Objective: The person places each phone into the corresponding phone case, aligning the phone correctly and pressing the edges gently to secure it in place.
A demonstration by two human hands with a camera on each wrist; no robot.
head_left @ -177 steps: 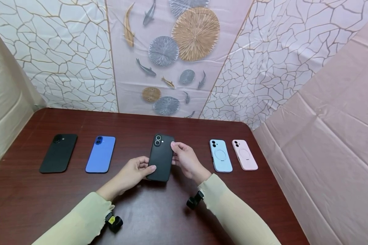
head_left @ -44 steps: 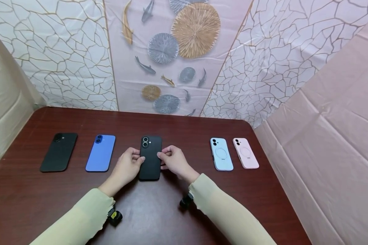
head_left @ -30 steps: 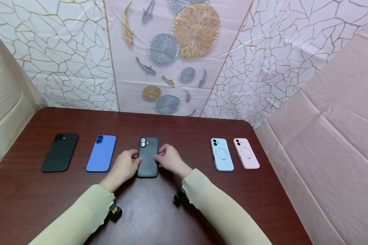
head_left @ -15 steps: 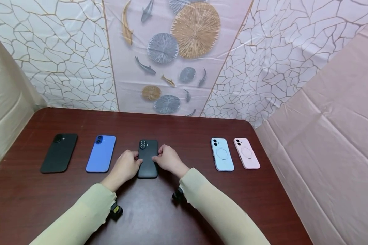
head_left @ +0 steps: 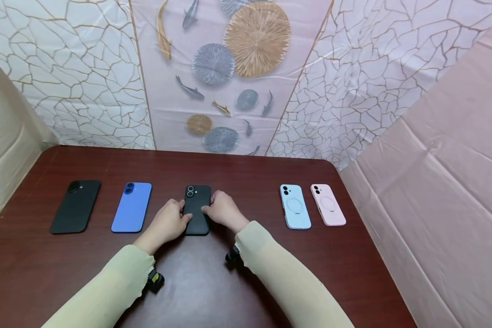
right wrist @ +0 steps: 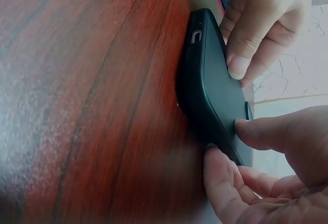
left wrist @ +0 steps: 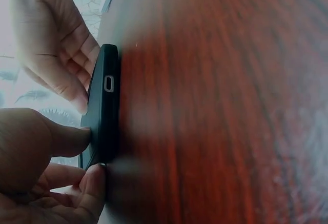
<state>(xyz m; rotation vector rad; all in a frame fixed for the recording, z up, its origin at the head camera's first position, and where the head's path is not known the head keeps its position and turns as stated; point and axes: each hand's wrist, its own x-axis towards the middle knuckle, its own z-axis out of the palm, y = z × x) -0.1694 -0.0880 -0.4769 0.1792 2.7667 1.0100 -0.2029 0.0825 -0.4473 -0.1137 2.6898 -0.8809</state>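
Dark reddish-brown wood grain runs across the table (head_left: 238, 282), and near its middle lies the matte black cased phone with twin camera rings (head_left: 197, 209), back side up. Both hands are clamped on it from either side: the left hand (head_left: 169, 222) pinches its left edge with thumb on top and fingers at the rim, and the right hand (head_left: 223, 210) pinches the right edge the same way. In the wrist views the phone's lower end rests on the wood while thumbs press down on its back.

A few seconds earlier this phone sat farther right and was tilted up off the table in the hands; over the last second and a half it has slid leftward and come down flat, closing part of the gap to the blue phone (head_left: 131, 207). That reads as the phone being set into line with the row, and the grip looks about ready to let go.

Left of the blue phone lies a plain black phone (head_left: 75, 206); well to the right sit a pale blue case with a ring stand (head_left: 294, 206) and, just beside it, a pink case (head_left: 328, 205).
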